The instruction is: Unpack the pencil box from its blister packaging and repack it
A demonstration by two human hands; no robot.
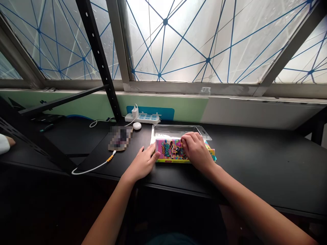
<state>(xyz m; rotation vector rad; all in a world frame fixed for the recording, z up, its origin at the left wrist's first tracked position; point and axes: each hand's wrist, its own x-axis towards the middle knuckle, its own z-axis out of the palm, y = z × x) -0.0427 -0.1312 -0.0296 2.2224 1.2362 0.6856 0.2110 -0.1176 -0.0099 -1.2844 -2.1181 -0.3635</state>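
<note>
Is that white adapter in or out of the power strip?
In: the white adapter stands against the power strip near its left end, with no gap showing. Whether power is on, I cannot tell.

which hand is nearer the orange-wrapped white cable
Left. The left hand is right of the cable, at the printed box; the right hand is farther right, on that box.

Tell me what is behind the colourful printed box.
Behind the colourful printed box, a clear plastic tray shows on the black table. The box and right hand hide its near part, so whatever is there cannot be seen.
</note>
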